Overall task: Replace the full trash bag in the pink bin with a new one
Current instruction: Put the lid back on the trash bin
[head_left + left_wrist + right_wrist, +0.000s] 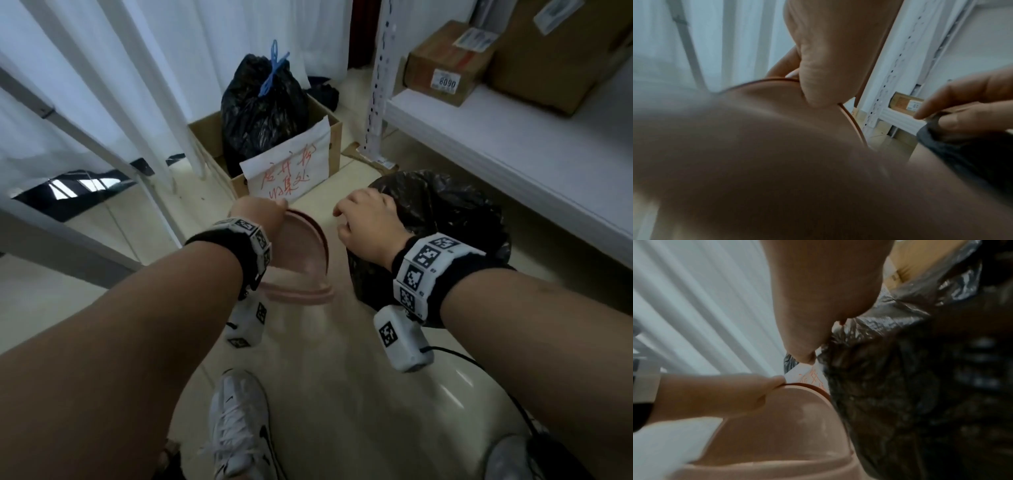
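The pink bin (308,253) (777,146) (787,426) is tilted just in front of me, its inside bare. My left hand (260,214) (818,81) (715,395) pinches its far rim, thumb inside. Right of the bin hangs the full black trash bag (445,212) (920,386) (972,154), outside the bin. My right hand (366,219) (818,305) (972,104) grips the bag's gathered top. No new bag is in view.
Behind the bin stands a cardboard box (329,137) with a white handwritten sign (287,168), holding a tied black bag (263,106). A white shelf (513,144) with cartons (445,65) runs along the right. White curtains and a metal frame (102,147) stand left. My shoe (239,428) is below.
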`<act>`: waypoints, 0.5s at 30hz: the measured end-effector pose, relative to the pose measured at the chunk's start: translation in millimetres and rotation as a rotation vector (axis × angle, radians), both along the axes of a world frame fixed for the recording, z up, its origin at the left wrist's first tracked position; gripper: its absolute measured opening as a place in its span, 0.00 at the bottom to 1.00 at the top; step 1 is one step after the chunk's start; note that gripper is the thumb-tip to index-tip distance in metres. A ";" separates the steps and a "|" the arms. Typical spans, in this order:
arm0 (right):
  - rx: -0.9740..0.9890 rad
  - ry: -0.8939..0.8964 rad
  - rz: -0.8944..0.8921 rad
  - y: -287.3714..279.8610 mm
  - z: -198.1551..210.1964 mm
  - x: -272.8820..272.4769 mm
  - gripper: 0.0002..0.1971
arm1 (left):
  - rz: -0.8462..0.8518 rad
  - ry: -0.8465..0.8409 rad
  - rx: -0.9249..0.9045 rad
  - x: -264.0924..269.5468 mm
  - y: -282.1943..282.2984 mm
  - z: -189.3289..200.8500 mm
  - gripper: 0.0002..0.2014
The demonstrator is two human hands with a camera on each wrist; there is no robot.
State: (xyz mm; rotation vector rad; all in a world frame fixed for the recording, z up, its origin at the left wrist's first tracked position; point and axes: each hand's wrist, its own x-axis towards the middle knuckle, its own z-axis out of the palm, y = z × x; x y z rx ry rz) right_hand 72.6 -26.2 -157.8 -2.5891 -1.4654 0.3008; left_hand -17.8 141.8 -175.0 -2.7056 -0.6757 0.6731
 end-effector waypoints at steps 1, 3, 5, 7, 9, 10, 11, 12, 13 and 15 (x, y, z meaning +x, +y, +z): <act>-0.007 -0.004 -0.001 -1.4 7.0 -2.2 0.18 | -0.011 0.010 0.022 0.0 0.2 12.5 0.19; 0.010 -0.018 -0.007 -6.0 30.9 -6.1 0.20 | -0.018 -0.033 0.069 -3.3 -3.9 45.9 0.21; 0.037 -0.020 -0.029 -10.9 53.6 -6.7 0.21 | -0.010 -0.132 0.086 -8.3 -9.5 78.6 0.20; 0.061 0.014 -0.056 -18.7 74.9 -7.8 0.21 | 0.016 -0.243 0.088 -17.6 -16.7 108.7 0.17; 0.054 0.077 -0.105 -27.9 93.5 -9.4 0.23 | 0.010 -0.311 0.086 -25.0 -26.1 134.4 0.16; 0.049 0.106 -0.127 -32.5 100.8 -9.6 0.24 | -0.012 -0.335 0.086 -26.5 -31.9 145.8 0.15; 0.049 0.128 -0.151 -37.7 109.3 -10.5 0.25 | -0.036 -0.351 0.098 -25.8 -37.3 154.9 0.15; 0.065 0.142 -0.173 -42.7 116.1 -9.9 0.26 | -0.052 -0.370 0.103 -24.8 -44.4 164.2 0.15; 0.087 0.150 -0.197 -48.4 123.8 -9.5 0.26 | -0.058 -0.401 0.111 -23.2 -51.9 173.6 0.15; 0.145 0.162 -0.234 -62.3 140.1 -7.3 0.27 | -0.070 -0.512 0.109 -19.1 -68.5 188.1 0.15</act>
